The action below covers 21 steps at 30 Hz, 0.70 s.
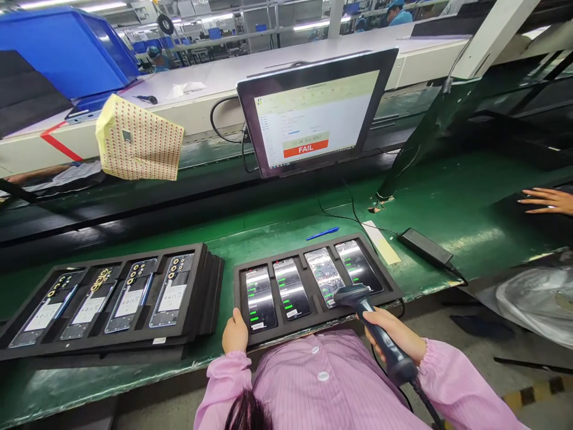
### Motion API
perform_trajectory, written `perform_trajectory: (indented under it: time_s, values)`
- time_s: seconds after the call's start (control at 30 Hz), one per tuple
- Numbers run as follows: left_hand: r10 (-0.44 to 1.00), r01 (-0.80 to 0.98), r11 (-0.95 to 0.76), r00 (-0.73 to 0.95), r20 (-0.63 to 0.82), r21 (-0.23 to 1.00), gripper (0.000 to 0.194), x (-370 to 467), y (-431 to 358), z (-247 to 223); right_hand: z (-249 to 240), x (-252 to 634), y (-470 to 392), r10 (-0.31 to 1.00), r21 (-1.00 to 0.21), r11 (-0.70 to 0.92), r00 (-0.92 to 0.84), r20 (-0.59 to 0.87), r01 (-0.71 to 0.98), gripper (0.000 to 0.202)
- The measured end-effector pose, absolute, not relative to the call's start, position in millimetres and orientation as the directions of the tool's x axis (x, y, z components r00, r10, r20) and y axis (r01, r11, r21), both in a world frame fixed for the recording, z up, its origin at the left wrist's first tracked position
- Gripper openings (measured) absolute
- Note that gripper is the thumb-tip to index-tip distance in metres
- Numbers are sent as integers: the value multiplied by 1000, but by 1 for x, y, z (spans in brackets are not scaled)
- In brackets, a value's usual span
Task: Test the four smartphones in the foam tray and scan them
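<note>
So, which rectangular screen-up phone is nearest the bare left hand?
The leftmost phone in the black foam tray the left hand touches; three others lie farther right.

From my side, the scanner [388, 349] hides 1 lower corner of the phone [319, 266] under its head. The right hand [400, 335] is partly behind this scanner, so I cannot count all its fingers. Most writing on the screen [308, 116] is too small for me. The right edge cuts another person's hand [553, 201]; the left edge cuts the blue box [76, 48]. The far workers [397, 14] look small and blurred.
</note>
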State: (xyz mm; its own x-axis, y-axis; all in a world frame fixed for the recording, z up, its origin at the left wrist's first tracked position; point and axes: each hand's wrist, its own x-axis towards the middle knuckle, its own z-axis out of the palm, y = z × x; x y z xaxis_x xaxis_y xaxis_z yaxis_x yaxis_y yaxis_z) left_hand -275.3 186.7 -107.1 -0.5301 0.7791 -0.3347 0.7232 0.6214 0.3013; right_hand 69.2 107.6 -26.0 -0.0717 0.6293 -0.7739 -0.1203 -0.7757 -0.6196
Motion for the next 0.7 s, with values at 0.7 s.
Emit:
perform_trajectory:
  time_s: [0.7]
  values:
    - [727,688,668,-523,-444,283,67,-266,187,-96,-6,66,109,624,-610,-779,-87,-777,-144,49]
